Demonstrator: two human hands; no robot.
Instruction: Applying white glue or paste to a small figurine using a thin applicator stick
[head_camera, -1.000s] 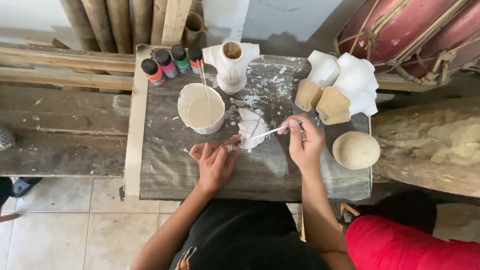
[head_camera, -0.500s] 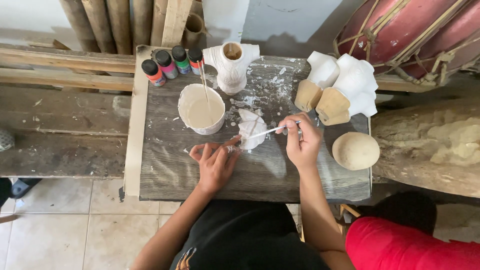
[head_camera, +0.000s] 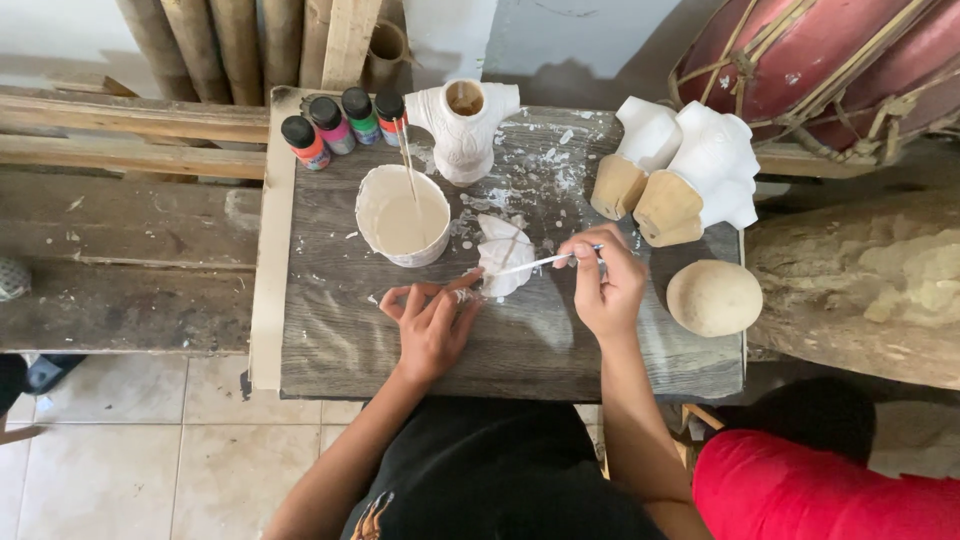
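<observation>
The right hand (head_camera: 607, 285) pinches a thin white paintbrush (head_camera: 535, 264) by its handle end, fingers clenched around it, with the bristle tip pointing toward nine o'clock and meeting the fingertips of the left hand (head_camera: 432, 320). The left hand lies on the grey wooden tabletop (head_camera: 330, 340), fingers spread and slightly curled, steadying something small at its fingertips; what exactly it grips is too small to tell. Just above the brush, touching or nearly touching it, sits a small white shell-shaped piece (head_camera: 503, 252) smeared with paint, between the two hands at roughly the table's centre.

At ten o'clock from the left hand stands a white cup of cream paint (head_camera: 403, 215) with a thin stick (head_camera: 409, 165) leaning in it. Beyond it, at eleven o'clock on the table's far edge, four small paint bottles (head_camera: 342, 125) with dark caps stand in a row. At twelve o'clock is a white torso-shaped vase (head_camera: 464, 125), open at the top. At two o'clock from the right hand two white figures with tan wooden bases (head_camera: 680, 170) lie close together, and at three o'clock rests a round tan dome (head_camera: 714, 297). White paint flecks dot the board near the vase. A red sleeve (head_camera: 820, 490) shows at five o'clock
</observation>
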